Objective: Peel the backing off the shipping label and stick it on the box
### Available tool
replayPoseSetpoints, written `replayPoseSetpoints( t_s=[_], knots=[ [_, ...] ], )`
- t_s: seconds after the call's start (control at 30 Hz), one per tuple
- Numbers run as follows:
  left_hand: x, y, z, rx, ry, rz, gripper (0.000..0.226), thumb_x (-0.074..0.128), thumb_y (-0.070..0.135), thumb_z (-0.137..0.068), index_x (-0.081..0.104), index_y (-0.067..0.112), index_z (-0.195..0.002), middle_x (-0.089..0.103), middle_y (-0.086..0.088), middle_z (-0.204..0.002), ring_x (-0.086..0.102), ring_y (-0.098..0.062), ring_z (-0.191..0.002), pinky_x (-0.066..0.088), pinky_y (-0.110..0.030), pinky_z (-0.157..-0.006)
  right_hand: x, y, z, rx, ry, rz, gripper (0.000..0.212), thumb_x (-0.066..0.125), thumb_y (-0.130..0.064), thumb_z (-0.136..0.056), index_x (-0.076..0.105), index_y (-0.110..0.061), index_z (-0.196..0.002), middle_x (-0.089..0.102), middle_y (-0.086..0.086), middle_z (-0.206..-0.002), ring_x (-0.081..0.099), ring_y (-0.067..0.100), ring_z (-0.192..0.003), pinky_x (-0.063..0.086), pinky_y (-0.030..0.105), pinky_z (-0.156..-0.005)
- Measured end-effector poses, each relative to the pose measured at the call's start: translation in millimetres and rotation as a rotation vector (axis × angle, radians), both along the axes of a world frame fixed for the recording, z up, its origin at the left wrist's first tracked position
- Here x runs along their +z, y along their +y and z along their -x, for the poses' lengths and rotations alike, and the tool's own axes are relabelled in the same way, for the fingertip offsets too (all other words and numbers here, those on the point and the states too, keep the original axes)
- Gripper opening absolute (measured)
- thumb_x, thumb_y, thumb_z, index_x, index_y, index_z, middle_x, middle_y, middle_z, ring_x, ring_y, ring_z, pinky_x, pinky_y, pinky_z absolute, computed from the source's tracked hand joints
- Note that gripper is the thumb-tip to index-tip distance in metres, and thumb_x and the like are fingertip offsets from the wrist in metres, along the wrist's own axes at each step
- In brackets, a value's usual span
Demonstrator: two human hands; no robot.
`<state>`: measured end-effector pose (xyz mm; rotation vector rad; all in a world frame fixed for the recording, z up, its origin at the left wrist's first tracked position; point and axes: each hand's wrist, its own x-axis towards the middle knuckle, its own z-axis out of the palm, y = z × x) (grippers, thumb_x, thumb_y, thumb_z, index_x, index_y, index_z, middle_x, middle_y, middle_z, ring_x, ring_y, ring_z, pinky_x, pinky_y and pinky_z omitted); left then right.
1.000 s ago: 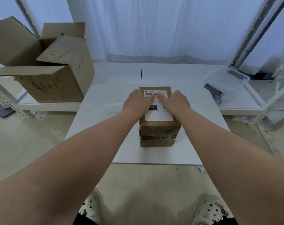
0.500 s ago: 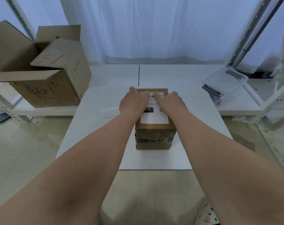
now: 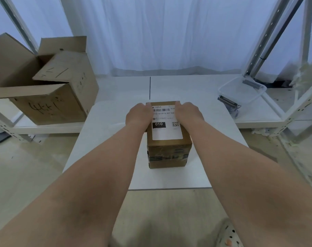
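Observation:
A small brown cardboard box (image 3: 169, 152), sealed with clear tape, stands in the middle of the white table (image 3: 105, 150). A white shipping label (image 3: 166, 128) with a barcode, a QR code and "010" lies flat on the box's top. My left hand (image 3: 138, 114) rests on the top's far left edge, fingers flat over the label's left side. My right hand (image 3: 188, 112) lies the same way on the far right edge. Neither hand holds anything. A faint pale sheet (image 3: 114, 124) lies on the table just left of the box.
A large open cardboard box (image 3: 50, 97) with handwriting sits on a low shelf at the left. A clear plastic tub (image 3: 242, 90) and a dark tool (image 3: 227, 102) lie on the shelf at the right. Metal rack posts (image 3: 269, 34) rise at the right; white curtains hang behind.
My hands were together over the middle of the label's far part. They have slid apart to the box's left and right edges, uncovering the barcode.

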<state>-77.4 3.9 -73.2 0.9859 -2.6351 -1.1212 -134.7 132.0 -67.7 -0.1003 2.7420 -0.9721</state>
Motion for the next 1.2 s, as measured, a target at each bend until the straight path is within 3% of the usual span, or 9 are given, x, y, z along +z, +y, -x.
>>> replayPoseSetpoints(
  t_s=[0.1, 0.17, 0.27, 0.37, 0.5, 0.73, 0.87, 1.0, 1.2],
  knots=[
    [0.8, 4.3, -17.0, 0.026, 0.084, -0.270, 0.059, 0.027, 0.056, -0.089, 0.056, 0.006, -0.100, 0.067, -0.016, -0.103, 0.067, -0.032, -0.088, 0.056, -0.045, -0.084, -4.3, 13.2, -14.1, 0.060, -0.052, 0.067, 0.060, 0.027, -0.058, -0.093, 0.049, -0.008, -0.118, 0.059, 0.010, -0.114, 0.053, 0.023, -0.091, 0.042, 0.033, -0.076],
    [-1.3, 18.6, -33.9, -0.012, 0.077, -0.263, 0.068, 0.037, 0.068, -0.083, 0.050, 0.008, -0.114, 0.060, -0.007, -0.107, 0.061, -0.026, -0.094, 0.053, -0.040, -0.084, -4.9, 20.4, -30.1, 0.084, -0.042, 0.076, 0.069, 0.039, -0.066, -0.085, 0.042, -0.011, -0.128, 0.058, 0.007, -0.119, 0.057, 0.026, -0.101, 0.050, 0.039, -0.083],
    [-7.8, 41.3, -54.4, -0.021, -0.003, -0.142, 0.072, 0.051, 0.068, -0.079, 0.043, 0.010, -0.122, 0.045, -0.008, -0.113, 0.054, -0.028, -0.102, 0.050, -0.041, -0.085, -1.0, 26.6, -55.3, 0.076, 0.046, 0.109, 0.062, 0.050, -0.058, -0.083, 0.036, -0.016, -0.126, 0.058, 0.003, -0.116, 0.058, 0.023, -0.097, 0.052, 0.038, -0.081],
    [-14.8, 48.1, -66.6, 0.007, 0.040, -0.099, 0.068, 0.053, 0.062, -0.081, 0.043, 0.009, -0.121, 0.046, -0.012, -0.117, 0.053, -0.032, -0.106, 0.048, -0.045, -0.091, -8.1, 33.3, -75.6, 0.056, 0.043, 0.172, 0.061, 0.054, -0.056, -0.081, 0.036, -0.016, -0.123, 0.057, 0.003, -0.113, 0.058, 0.022, -0.094, 0.052, 0.036, -0.077],
    [-17.3, 44.7, -80.7, -0.039, 0.232, -0.102, 0.043, 0.048, 0.043, -0.093, 0.057, 0.008, -0.116, 0.058, -0.010, -0.111, 0.058, -0.025, -0.096, 0.048, -0.033, -0.080, -10.0, 43.6, -87.7, 0.051, 0.044, 0.312, 0.041, 0.054, -0.041, -0.091, 0.048, -0.013, -0.120, 0.058, 0.001, -0.109, 0.054, 0.017, -0.089, 0.044, 0.023, -0.064],
    [-10.7, 36.0, -93.2, -0.127, 0.302, -0.168, 0.034, 0.038, 0.026, -0.100, 0.063, 0.007, -0.110, 0.065, -0.011, -0.110, 0.059, -0.025, -0.097, 0.049, -0.039, -0.088, -7.5, 52.8, -88.2, 0.100, 0.103, 0.380, 0.033, 0.038, -0.026, -0.100, 0.058, -0.012, -0.122, 0.061, 0.005, -0.117, 0.053, 0.017, -0.094, 0.042, 0.021, -0.068],
    [9.0, 17.5, -75.7, -0.156, 0.333, -0.209, 0.035, 0.035, 0.024, -0.100, 0.065, 0.006, -0.104, 0.067, -0.009, -0.105, 0.061, -0.027, -0.098, 0.050, -0.042, -0.091, 5.3, 34.3, -68.9, 0.055, 0.037, 0.511, 0.030, 0.041, -0.029, -0.097, 0.058, -0.015, -0.117, 0.062, 0.001, -0.115, 0.057, 0.017, -0.096, 0.049, 0.025, -0.073],
    [17.9, 1.0, -57.9, -0.159, 0.316, -0.186, 0.032, 0.037, 0.019, -0.099, 0.065, 0.007, -0.108, 0.067, -0.009, -0.108, 0.059, -0.027, -0.101, 0.049, -0.041, -0.090, 9.9, 11.8, -49.9, 0.088, 0.010, 0.483, 0.032, 0.044, -0.026, -0.095, 0.054, -0.014, -0.123, 0.058, 0.003, -0.121, 0.056, 0.021, -0.105, 0.051, 0.034, -0.091],
    [-2.0, -10.9, -54.8, -0.134, 0.213, -0.241, 0.025, 0.040, 0.022, -0.097, 0.063, 0.011, -0.099, 0.066, -0.013, -0.101, 0.062, -0.031, -0.095, 0.053, -0.044, -0.088, 2.2, 5.4, -40.5, 0.140, -0.066, 0.352, 0.037, 0.043, -0.025, -0.096, 0.045, -0.012, -0.131, 0.054, 0.005, -0.124, 0.050, 0.018, -0.099, 0.042, 0.028, -0.082]
  ],
)
